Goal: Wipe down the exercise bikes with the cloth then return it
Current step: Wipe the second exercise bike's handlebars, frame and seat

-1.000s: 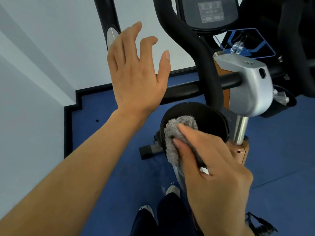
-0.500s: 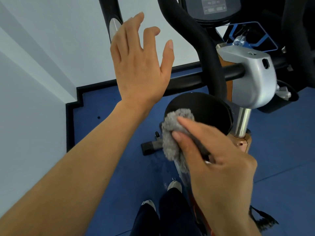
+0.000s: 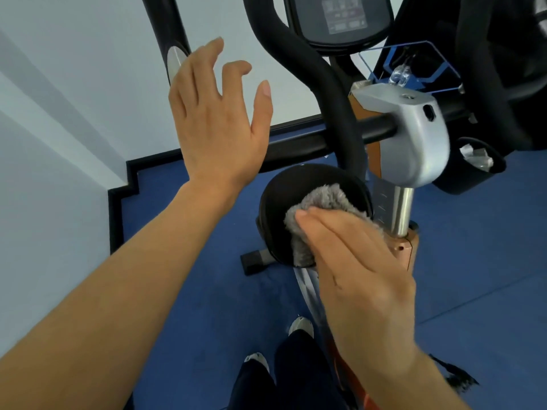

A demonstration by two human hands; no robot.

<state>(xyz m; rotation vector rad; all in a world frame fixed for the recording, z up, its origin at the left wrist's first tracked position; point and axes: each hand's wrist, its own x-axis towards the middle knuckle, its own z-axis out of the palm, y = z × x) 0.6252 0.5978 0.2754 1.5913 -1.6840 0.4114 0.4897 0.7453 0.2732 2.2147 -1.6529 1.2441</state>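
Observation:
An exercise bike fills the upper right: black curved handlebars, a dark console screen, a silver clamp housing on a chrome post. Below the bars sits a round black cup holder. My right hand presses a fluffy grey cloth onto the cup holder, fingers flat over it. My left hand hovers in the air left of the handlebars, fingers spread, holding nothing and touching nothing.
A pale wall with a black skirting edge runs along the left. Blue floor lies below. A second black cup holder with crumpled wrap hangs at right. My shoes stand beside the bike's frame.
My right hand has slid the cloth from the cup holder's left rim rightward across its top, fingers flattening. The left hand stays raised, its fingers slightly more curled.

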